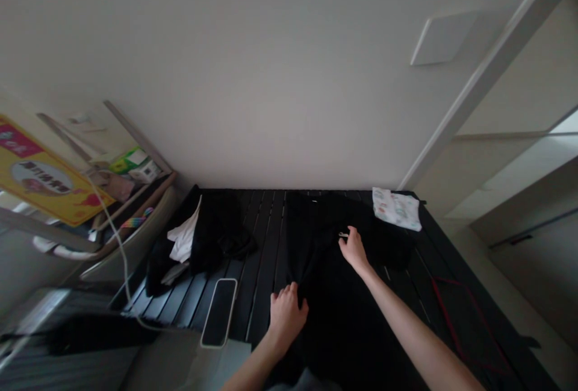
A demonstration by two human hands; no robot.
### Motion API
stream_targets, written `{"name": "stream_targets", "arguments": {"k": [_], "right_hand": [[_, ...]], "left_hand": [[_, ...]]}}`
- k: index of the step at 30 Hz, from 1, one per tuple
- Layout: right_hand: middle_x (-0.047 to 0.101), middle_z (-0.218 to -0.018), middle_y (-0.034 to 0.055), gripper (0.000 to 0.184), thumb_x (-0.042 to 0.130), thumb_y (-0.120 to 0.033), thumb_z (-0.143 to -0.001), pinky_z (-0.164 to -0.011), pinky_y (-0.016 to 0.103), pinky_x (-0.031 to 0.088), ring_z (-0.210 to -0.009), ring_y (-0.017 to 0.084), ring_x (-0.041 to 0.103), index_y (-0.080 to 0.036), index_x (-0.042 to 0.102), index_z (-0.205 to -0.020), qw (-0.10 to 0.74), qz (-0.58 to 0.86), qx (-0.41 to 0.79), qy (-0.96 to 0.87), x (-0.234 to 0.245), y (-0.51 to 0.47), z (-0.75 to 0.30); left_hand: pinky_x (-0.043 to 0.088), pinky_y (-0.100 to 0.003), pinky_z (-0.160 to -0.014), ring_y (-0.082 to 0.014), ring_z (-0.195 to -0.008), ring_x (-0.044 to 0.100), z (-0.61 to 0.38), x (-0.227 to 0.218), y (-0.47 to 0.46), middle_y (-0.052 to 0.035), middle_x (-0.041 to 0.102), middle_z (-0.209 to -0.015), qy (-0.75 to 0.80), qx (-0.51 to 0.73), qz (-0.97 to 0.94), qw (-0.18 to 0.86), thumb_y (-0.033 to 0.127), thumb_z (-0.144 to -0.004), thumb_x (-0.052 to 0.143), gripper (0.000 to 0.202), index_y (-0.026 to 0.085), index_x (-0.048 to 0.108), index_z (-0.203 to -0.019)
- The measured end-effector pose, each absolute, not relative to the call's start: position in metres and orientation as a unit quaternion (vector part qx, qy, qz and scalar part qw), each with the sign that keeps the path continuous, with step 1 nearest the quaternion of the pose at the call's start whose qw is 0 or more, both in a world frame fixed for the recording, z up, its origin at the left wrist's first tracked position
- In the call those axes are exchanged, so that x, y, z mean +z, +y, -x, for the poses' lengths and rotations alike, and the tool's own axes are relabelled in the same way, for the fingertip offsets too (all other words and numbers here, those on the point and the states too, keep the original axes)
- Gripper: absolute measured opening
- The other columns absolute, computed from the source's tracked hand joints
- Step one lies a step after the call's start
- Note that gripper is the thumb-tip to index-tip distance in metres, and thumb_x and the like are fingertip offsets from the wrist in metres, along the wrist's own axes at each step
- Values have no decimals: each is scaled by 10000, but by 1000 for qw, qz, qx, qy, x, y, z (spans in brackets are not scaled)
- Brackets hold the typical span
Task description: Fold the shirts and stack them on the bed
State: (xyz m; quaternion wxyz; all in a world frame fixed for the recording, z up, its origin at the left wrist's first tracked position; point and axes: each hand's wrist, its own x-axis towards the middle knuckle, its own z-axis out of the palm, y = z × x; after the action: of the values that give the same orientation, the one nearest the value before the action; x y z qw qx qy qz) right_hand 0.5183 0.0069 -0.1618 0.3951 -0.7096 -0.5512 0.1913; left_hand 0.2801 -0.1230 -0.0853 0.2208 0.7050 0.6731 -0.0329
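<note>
black garment (335, 294), lower centre of the frame: left hand (288, 312) pinching its puckered edge, right hand (353, 250) curled over it, grip unclear; best drawn evenly taut, then smoothed outward.

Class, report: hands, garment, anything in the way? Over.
Left hand at left edge of black garment, right hand at its upper part; grips unclear. Garment spread. Phone left, out of the way; patterned cloth far right.

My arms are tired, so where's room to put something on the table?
Bare slats show between the bundled dark clothes and the spread black garment, running down beside the phone. It's crowded around the left hand and right hand, over the garment.
</note>
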Motion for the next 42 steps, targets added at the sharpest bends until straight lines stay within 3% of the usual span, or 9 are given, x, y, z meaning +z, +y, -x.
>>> {"name": "stream_targets", "arguments": {"k": [3,9,15,19,24,27,30,36,42], "right_hand": [[535,-1290,176,527,480,-160,-773,-996,482,429,-1206,299,515,-139,473,-1300,381,676,179,-605,-161,-31,-490],[420,-1477,10,723,443,8,-681,-1078,488,347,-1372,242,337,-324,525,-1318,247,519,204,-792,-164,-93,-438],[634,-1259,54,402,404,-79,-850,-1077,544,318,-1245,218,515,-256,692,-1066,269,541,248,-757,-172,-88,-427],[664,-1209,58,360,390,-128,-883,-1057,539,347,-1192,225,565,-248,698,-1025,301,555,262,-730,-175,-85,-425],[692,-1134,40,385,372,-135,-873,-999,427,432,-1080,198,631,-249,650,-1114,356,564,273,-693,-171,-87,-425],[703,-1064,37,400,320,-168,-889,-893,352,490,-1015,194,650,-239,607,-1158,393,560,278,-674,-161,-77,-430],[692,-1048,64,395,288,-185,-885,-858,343,491,-992,207,646,-203,584,-1146,419,556,275,-663,-149,-67,-438],[674,-1010,41,246,418,-128,-743,-952,382,458,-1055,207,613,-214,615,-863,402,519,290,-696,-148,-82,-445],[490,-1311,118,421,439,-121,-736,-1069,450,372,-1285,233,436,-188,534,-1140,409,518,263,-704,-133,-142,-435]], "left_hand": [[383,-362,-947,-246,-1145,561,-276,-86,-128,-103,634,-1212,671,-17,-706,226,298,-865,434,397,184,532,-1233],[403,-324,-907,-238,-1106,568,-264,-88,-147,-98,649,-1132,674,3,-707,212,249,-848,453,322,172,578,-1135],[406,-373,-896,-272,-1063,550,-255,-69,-176,-92,638,-1074,687,-28,-711,147,159,-777,529,296,171,581,-1068],[422,-380,-890,-281,-1065,539,-247,-65,-200,-103,592,-1103,727,-11,-683,77,122,-769,522,315,167,564,-1078],[374,-370,-1026,-244,-1118,549,-235,-63,-224,-86,614,-1098,673,92,-709,190,83,-709,516,417,188,542,-1112],[442,-348,-944,-234,-1028,597,-233,-37,-233,-67,650,-1031,647,179,-695,257,97,-702,496,440,214,537,-1124],[488,-308,-810,-207,-885,631,-234,-1,-245,-37,666,-941,641,233,-677,275,117,-723,480,371,226,541,-1072],[507,-306,-795,-208,-857,639,-242,21,-278,-21,677,-929,629,283,-693,212,133,-694,512,351,257,596,-1012],[513,-321,-806,-212,-876,651,-240,9,-277,-33,672,-934,666,353,-645,123,151,-750,493,264,232,591,-981]]}}
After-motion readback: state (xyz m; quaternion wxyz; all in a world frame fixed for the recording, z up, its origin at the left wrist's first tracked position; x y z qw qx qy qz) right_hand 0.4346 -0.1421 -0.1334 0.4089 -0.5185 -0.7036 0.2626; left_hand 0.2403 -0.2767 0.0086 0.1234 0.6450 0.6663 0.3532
